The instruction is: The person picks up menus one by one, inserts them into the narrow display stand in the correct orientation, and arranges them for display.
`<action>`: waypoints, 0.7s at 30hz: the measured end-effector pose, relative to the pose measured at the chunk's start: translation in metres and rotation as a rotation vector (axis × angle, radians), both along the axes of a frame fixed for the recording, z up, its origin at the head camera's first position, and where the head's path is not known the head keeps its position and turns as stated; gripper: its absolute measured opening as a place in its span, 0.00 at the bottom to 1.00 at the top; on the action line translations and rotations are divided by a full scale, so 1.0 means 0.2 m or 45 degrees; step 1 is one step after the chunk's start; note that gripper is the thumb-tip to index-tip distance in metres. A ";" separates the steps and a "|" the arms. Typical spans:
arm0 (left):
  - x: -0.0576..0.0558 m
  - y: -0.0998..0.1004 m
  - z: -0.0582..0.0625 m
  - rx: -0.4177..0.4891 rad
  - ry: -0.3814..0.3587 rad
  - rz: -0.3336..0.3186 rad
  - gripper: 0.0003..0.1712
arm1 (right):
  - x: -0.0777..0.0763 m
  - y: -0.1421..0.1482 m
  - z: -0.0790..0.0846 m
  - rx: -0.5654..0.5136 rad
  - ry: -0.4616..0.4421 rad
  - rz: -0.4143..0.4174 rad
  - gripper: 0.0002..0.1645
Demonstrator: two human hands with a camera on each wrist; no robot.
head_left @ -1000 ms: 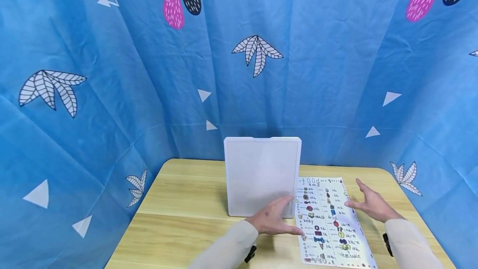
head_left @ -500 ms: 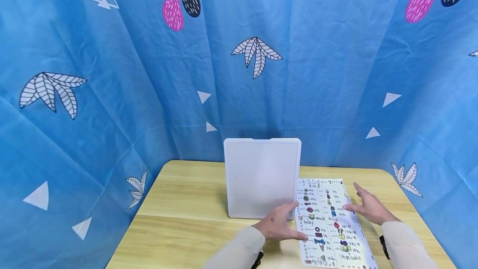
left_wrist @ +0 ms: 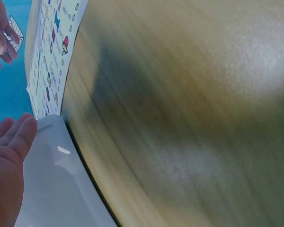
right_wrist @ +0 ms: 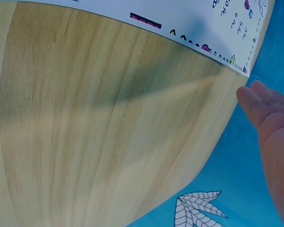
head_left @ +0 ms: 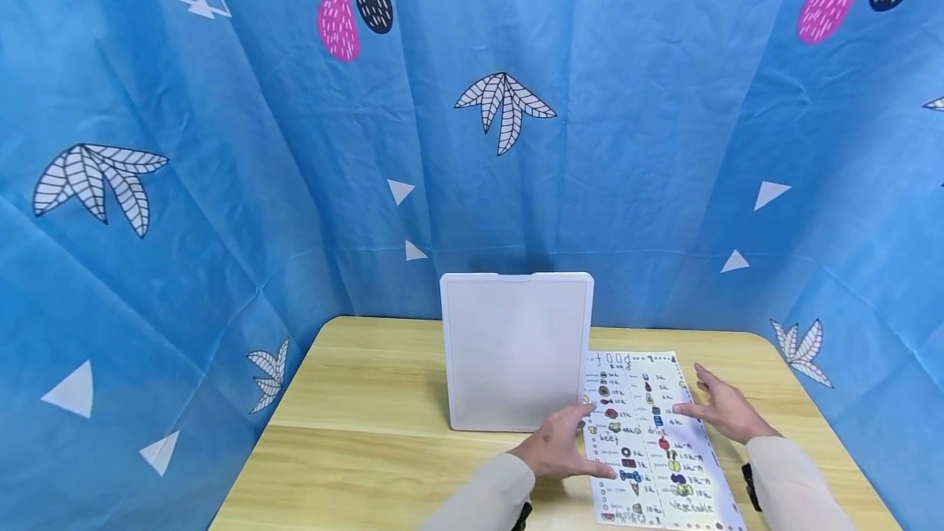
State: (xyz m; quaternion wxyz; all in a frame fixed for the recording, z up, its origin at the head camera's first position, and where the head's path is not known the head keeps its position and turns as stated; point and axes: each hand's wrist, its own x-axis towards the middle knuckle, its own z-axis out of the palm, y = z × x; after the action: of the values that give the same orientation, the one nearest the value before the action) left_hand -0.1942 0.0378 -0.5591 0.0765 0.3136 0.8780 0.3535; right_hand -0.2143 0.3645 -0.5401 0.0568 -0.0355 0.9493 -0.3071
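Observation:
A white sheet with a hand-drawn food menu point(head_left: 649, 441), full of small coloured pictures and prices, lies flat on the wooden table. My left hand point(head_left: 556, 449) is over its left edge, fingers extended and thumb spread wide, holding nothing. On the far side my right hand point(head_left: 726, 410) hovers by the right edge with its thumb over the paper, also holding nothing. In the left wrist view the left fingers point(left_wrist: 16, 135) overlap a white board's corner. The right wrist view has the right fingers point(right_wrist: 255, 99) near the sheet's corner.
A white rectangular board point(head_left: 516, 351) stands upright at the middle of the table, left of the menu. The pale wooden table point(head_left: 354, 433) has rounded back corners. A blue patterned curtain point(head_left: 509, 203) surrounds it on the back and sides.
My left hand has moved right and slightly toward me, from in front of the board to the menu's left edge. My right hand has shifted slightly left and toward me.

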 end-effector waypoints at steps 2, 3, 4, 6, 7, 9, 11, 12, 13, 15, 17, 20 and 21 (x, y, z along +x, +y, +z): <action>0.00 0.01 -0.01 0.001 0.001 0.018 0.61 | 0.00 0.00 -0.01 -0.017 -0.013 -0.003 0.66; 0.00 0.01 -0.02 -0.002 -0.004 0.028 0.61 | 0.00 0.00 -0.01 -0.027 -0.022 -0.005 0.66; 0.00 0.01 -0.02 0.003 -0.014 0.037 0.61 | 0.00 0.01 -0.02 -0.039 -0.035 -0.009 0.66; 0.00 0.02 -0.03 0.005 -0.031 0.046 0.61 | 0.00 0.01 -0.03 -0.066 -0.062 -0.019 0.67; 0.00 0.02 -0.04 0.006 -0.041 0.050 0.62 | 0.00 0.01 -0.04 -0.078 -0.075 -0.021 0.67; 0.01 0.02 -0.05 -0.005 -0.052 0.054 0.61 | 0.00 0.02 -0.05 -0.098 -0.099 -0.030 0.68; 0.01 0.03 -0.06 -0.018 -0.053 0.053 0.61 | 0.00 0.02 -0.06 -0.118 -0.115 -0.039 0.68; 0.01 0.03 -0.06 -0.021 -0.059 0.054 0.61 | 0.00 0.02 -0.07 -0.125 -0.117 -0.039 0.69; 0.01 0.03 -0.07 -0.029 -0.063 0.056 0.61 | 0.00 0.02 -0.07 -0.131 -0.120 -0.041 0.69; 0.01 0.03 -0.07 -0.031 -0.084 0.061 0.61 | 0.00 0.02 -0.08 -0.150 -0.133 -0.046 0.69; 0.02 0.04 -0.07 -0.028 -0.119 0.071 0.61 | 0.00 0.02 -0.09 -0.166 -0.149 -0.050 0.70; 0.02 0.04 -0.08 -0.020 -0.174 0.088 0.60 | 0.00 0.02 -0.09 -0.179 -0.170 -0.048 0.70; 0.02 0.04 -0.08 -0.020 -0.184 0.093 0.60 | 0.01 0.02 -0.09 -0.182 -0.177 -0.049 0.70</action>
State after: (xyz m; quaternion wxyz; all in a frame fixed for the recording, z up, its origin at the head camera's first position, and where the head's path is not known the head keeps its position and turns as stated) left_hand -0.1902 0.0457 -0.5755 0.1292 0.2544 0.8838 0.3709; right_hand -0.2129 0.3685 -0.5587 0.1138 0.0000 0.9193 -0.3768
